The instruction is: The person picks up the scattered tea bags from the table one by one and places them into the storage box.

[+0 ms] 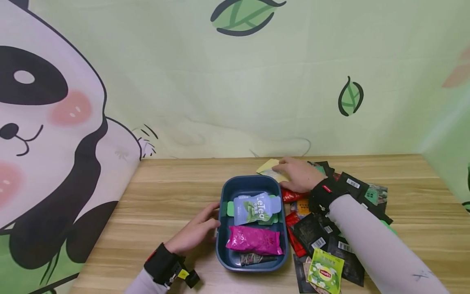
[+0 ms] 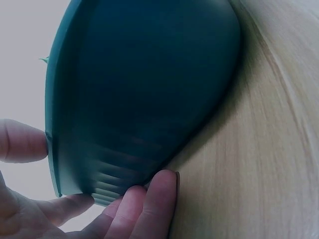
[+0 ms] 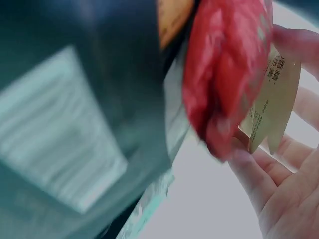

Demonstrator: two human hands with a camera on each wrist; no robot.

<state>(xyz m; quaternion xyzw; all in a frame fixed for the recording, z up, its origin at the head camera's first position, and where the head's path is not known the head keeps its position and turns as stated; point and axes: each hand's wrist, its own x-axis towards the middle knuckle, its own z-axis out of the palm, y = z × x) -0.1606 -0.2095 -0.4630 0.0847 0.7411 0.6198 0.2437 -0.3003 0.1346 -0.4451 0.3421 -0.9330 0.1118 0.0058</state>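
A dark blue plastic bin [image 1: 223,188] stands on the wooden table. My left hand [image 1: 194,230] touches its left wall from outside; in the left wrist view the thumb [image 2: 22,142] meets the rim and the other fingers lie along the lower side. Inside the bin are a blue-and-green tea sachet [image 1: 253,209] on green ones, a shiny pink packet [image 1: 254,240] and a dark narrow packet [image 1: 255,259]. Behind the bin's far right corner, my right hand [image 1: 302,174] pinches a pale yellow packet [image 3: 271,107] with printed text. A red packet [image 3: 227,69] lies close to those fingers.
Right of the bin, under my right forearm, several black sachets [image 1: 312,232] with white labels overlap red packets [image 1: 295,237] and an orange-labelled one [image 1: 303,207]. A yellow-green tea sachet [image 1: 326,269] lies near the front. A printed cloth backdrop [image 1: 220,102] rises behind the table.
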